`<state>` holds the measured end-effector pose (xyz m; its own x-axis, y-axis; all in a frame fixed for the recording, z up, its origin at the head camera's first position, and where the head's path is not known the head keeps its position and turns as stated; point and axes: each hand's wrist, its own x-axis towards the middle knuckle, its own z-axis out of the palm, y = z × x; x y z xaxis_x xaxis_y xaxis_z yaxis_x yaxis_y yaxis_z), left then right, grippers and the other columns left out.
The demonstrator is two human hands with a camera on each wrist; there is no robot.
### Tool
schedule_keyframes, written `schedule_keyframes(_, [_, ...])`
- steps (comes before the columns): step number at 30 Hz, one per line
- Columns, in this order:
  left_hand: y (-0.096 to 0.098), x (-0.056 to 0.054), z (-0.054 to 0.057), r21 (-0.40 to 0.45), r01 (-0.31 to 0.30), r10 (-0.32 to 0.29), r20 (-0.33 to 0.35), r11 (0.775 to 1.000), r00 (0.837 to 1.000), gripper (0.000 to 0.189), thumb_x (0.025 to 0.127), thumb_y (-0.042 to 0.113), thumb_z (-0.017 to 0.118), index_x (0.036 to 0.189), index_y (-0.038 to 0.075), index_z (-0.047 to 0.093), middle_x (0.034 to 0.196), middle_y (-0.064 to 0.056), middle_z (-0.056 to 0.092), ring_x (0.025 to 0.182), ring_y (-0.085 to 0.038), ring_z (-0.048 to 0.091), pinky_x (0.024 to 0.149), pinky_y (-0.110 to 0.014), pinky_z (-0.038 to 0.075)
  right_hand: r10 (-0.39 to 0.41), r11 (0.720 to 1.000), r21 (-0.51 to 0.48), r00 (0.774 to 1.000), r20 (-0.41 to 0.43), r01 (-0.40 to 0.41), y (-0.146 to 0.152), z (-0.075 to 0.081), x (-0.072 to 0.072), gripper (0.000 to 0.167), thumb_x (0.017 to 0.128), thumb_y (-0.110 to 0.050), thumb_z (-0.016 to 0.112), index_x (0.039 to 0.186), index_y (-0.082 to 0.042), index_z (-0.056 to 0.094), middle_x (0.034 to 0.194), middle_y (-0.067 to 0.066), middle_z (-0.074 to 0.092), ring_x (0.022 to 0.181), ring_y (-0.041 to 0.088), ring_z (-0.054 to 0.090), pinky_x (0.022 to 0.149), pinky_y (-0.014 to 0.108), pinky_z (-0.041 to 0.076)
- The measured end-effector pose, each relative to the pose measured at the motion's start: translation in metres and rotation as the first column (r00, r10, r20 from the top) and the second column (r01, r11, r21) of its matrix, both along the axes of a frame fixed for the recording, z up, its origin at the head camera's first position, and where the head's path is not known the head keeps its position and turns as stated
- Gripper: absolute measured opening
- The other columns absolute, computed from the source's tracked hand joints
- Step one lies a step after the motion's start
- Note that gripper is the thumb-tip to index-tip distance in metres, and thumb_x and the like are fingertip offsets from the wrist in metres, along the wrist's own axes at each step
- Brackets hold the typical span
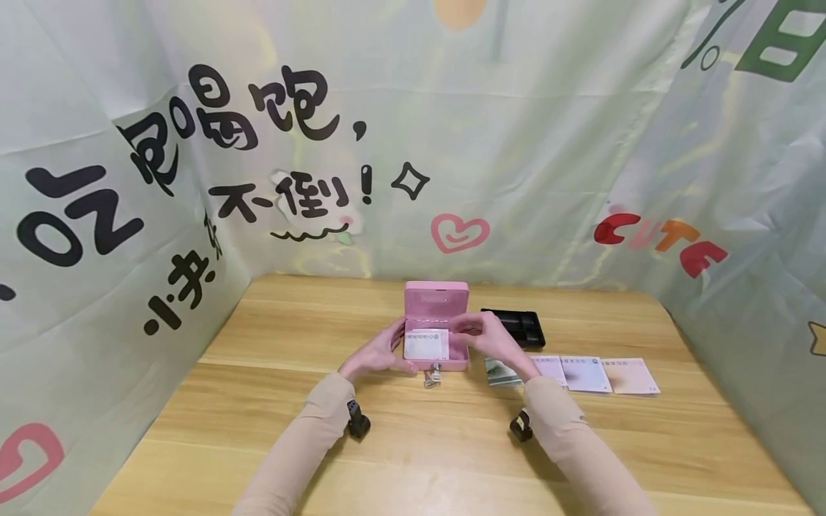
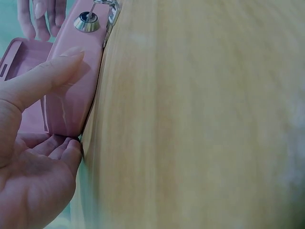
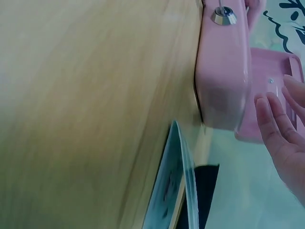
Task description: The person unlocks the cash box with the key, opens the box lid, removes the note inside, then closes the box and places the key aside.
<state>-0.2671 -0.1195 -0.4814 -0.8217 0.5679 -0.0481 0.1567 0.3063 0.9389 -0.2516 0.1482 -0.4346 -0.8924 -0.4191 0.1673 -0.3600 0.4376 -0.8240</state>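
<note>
A pink cash box (image 1: 436, 364) stands on the table with its lid (image 1: 437, 301) raised. Inside lies a stack of banknotes (image 1: 427, 345), toward the left. My left hand (image 1: 382, 351) holds the box at its left end: the thumb (image 2: 62, 67) lies along the front and the other fingers touch the side. A key sits in the front lock (image 2: 86, 22), with more keys (image 1: 431, 378) hanging from it. My right hand (image 1: 487, 334) is over the box's right part, its fingers (image 3: 272, 117) loosely bent, with nothing seen in them.
Right of the box is a black compartment tray (image 1: 532, 330), partly behind the right hand. In front of it lie a green banknote stack (image 1: 500, 373), a purple one (image 1: 548, 365), a blue one (image 1: 585, 374) and a pinkish one (image 1: 631, 376). Printed cloth walls surround the wooden table (image 1: 445, 459).
</note>
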Motion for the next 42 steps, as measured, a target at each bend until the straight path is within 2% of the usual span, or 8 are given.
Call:
schedule_keyframes(4, [0.000,-0.001,-0.001,0.000,0.004,-0.004,-0.006,1.000,1.000,0.117,0.074,0.001,0.085,0.160,-0.004,0.005,0.168,-0.025,0.010,0.156,-0.040,0.014,0.131,-0.050,0.014,0.022,0.999,0.024,1.000,-0.013,-0.021,-0.008,-0.001,-0.003,0.029,0.090,0.000,0.069,0.117,0.010,0.068,0.110,0.029,0.072,0.102,0.038,0.071,0.090,0.037,0.062])
schedule_keyframes(9, [0.000,0.000,-0.001,0.003,0.012,-0.012,-0.012,1.000,1.000,0.118,0.074,0.001,0.084,0.160,-0.003,0.004,0.168,-0.026,0.009,0.156,-0.041,0.014,0.130,-0.050,0.015,0.056,0.998,0.034,0.998,0.013,-0.057,-0.016,-0.005,-0.009,0.029,0.090,0.001,0.068,0.117,0.011,0.067,0.109,0.029,0.072,0.101,0.036,0.071,0.086,0.029,0.062])
schedule_keyframes(12, [-0.001,0.001,0.000,-0.006,0.009,-0.009,-0.006,1.000,1.000,0.118,0.074,0.002,0.084,0.160,-0.003,0.003,0.168,-0.025,0.009,0.156,-0.040,0.014,0.131,-0.050,0.015,0.074,0.997,0.033,0.996,0.040,-0.075,-0.020,-0.006,-0.012,0.031,0.090,0.001,0.068,0.118,0.011,0.066,0.111,0.029,0.072,0.102,0.035,0.071,0.087,0.028,0.062])
schedule_keyframes(19, [0.000,0.000,0.000,-0.015,0.003,-0.003,-0.012,1.000,1.000,0.116,0.075,0.004,0.085,0.160,-0.003,0.006,0.168,-0.025,0.011,0.156,-0.040,0.015,0.131,-0.050,0.015,0.116,0.992,0.028,0.989,0.087,-0.119,-0.028,-0.011,-0.019,0.033,0.091,0.001,0.067,0.122,0.011,0.065,0.116,0.029,0.071,0.108,0.037,0.070,0.095,0.040,0.061])
schedule_keyframes(33, [0.000,0.000,-0.001,-0.014,0.001,-0.001,-0.004,1.000,1.000,0.116,0.075,0.003,0.084,0.160,-0.002,0.006,0.168,-0.025,0.011,0.156,-0.040,0.015,0.131,-0.050,0.014,0.133,0.986,0.080,0.983,0.129,-0.144,-0.031,-0.013,-0.025,0.031,0.091,0.004,0.066,0.121,0.011,0.065,0.119,0.029,0.070,0.113,0.041,0.068,0.099,0.044,0.059])
schedule_keyframes(42, [0.002,0.001,0.000,-0.019,-0.007,0.007,-0.001,1.000,1.000,0.115,0.075,0.002,0.084,0.160,-0.002,0.006,0.168,-0.025,0.011,0.156,-0.040,0.015,0.131,-0.051,0.015,0.109,0.985,0.113,0.981,0.158,-0.127,-0.032,-0.011,-0.027,0.033,0.090,0.003,0.067,0.123,0.008,0.065,0.124,0.027,0.069,0.119,0.040,0.065,0.106,0.048,0.055])
